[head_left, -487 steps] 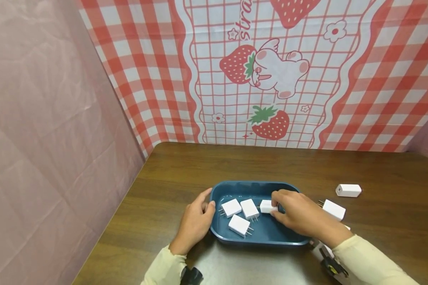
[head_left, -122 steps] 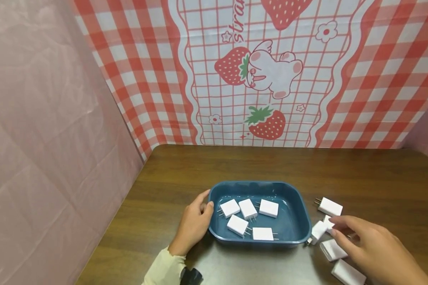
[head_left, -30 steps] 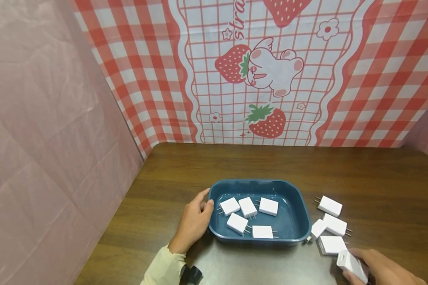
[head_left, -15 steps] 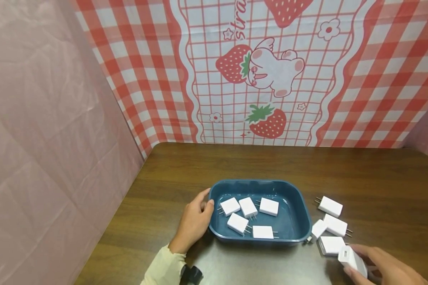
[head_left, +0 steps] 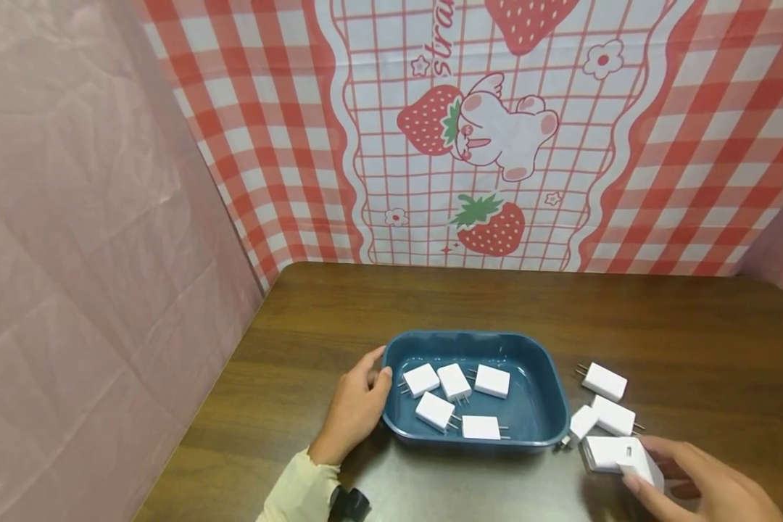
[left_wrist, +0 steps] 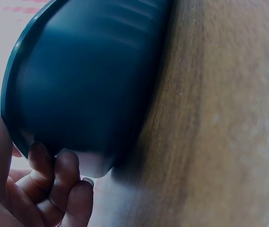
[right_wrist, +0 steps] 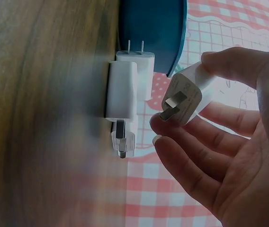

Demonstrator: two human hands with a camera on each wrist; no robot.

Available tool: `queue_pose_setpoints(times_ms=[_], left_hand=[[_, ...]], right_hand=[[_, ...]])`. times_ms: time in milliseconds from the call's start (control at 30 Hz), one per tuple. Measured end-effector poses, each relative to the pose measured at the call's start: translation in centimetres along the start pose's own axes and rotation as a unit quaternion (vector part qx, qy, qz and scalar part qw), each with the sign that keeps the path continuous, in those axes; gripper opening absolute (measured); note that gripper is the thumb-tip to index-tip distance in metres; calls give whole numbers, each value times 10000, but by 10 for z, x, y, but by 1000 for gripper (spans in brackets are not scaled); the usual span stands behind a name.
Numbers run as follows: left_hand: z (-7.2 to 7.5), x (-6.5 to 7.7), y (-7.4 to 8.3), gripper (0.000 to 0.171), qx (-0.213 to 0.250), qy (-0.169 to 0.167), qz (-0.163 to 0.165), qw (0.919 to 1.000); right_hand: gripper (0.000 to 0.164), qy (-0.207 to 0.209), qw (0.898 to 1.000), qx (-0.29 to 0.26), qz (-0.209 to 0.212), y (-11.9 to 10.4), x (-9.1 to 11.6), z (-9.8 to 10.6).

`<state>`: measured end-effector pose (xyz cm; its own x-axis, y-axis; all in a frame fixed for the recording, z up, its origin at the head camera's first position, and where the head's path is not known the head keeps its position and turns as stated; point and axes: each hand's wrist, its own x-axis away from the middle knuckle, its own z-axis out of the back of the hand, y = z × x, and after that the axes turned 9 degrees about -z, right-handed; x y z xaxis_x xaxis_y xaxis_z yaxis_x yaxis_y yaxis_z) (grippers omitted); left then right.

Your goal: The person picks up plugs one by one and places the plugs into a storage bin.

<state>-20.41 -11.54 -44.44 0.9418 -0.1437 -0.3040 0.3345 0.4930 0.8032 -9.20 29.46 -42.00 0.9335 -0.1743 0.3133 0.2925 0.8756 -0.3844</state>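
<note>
My left hand [head_left: 354, 407] grips the left end of a dark blue plastic tray [head_left: 476, 441], thumb at the rim; in the left wrist view its fingers [left_wrist: 66, 170] curl against the tray's outer wall. Several white plug chargers [head_left: 491, 380] lie apart in the tray, metal prongs showing. My right hand [head_left: 711, 478] pinches a white charger [head_left: 638, 464] between thumb and fingers, its port end facing forward. In the right wrist view that held charger [right_wrist: 184, 94] is tilted above the table, prongs toward the wrist. It overlaps another charger [head_left: 603, 454] in the head view.
To the tray's right, more white chargers [head_left: 613, 416] lie loosely grouped on the brown wooden table [head_left: 313, 312]; a smaller one [head_left: 582, 425] sits close to the tray's corner. A red-checked strawberry cloth [head_left: 496, 130] hangs behind, and a pink cloth [head_left: 91, 261] covers the left side.
Since sixteen seconds ago another charger has come to lie in the tray. Over the last second my right hand has lifted and turned its charger, moving slightly forward. My left hand stays at the tray.
</note>
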Motion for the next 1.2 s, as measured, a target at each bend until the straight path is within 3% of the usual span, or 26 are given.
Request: queue_pose_setpoints(times_ms=[267, 567, 667, 833, 900, 967, 1067, 1200], left_hand=[[0, 0, 1, 40, 26, 1, -13, 10000], [1, -1, 2, 40, 26, 59, -49, 10000], [0, 0, 2, 40, 22, 48, -46, 10000], [-1, 1, 1, 40, 30, -15, -6, 10000], [-2, 1, 1, 40, 41, -32, 18, 10000], [-2, 2, 2, 41, 39, -38, 41, 10000], [-1, 1, 2, 40, 51, -21, 31, 10000], [0, 1, 2, 40, 61, 4, 28, 10000]], right_hand=[[82, 649, 9977, 102, 173, -9, 5, 1], [82, 952, 9948, -108, 352, -32, 11, 13], [71, 1480, 9854, -294, 784, -37, 13, 12], [52, 2410, 9512, -574, 1841, -43, 14, 11], [51, 2504, 9465, -460, 1982, -47, 13, 14], [51, 2427, 9507, -262, 1914, -52, 11, 17], [51, 2438, 9483, -142, 2027, -60, 8, 21], [53, 2547, 9384, -153, 2329, -71, 4, 26]])
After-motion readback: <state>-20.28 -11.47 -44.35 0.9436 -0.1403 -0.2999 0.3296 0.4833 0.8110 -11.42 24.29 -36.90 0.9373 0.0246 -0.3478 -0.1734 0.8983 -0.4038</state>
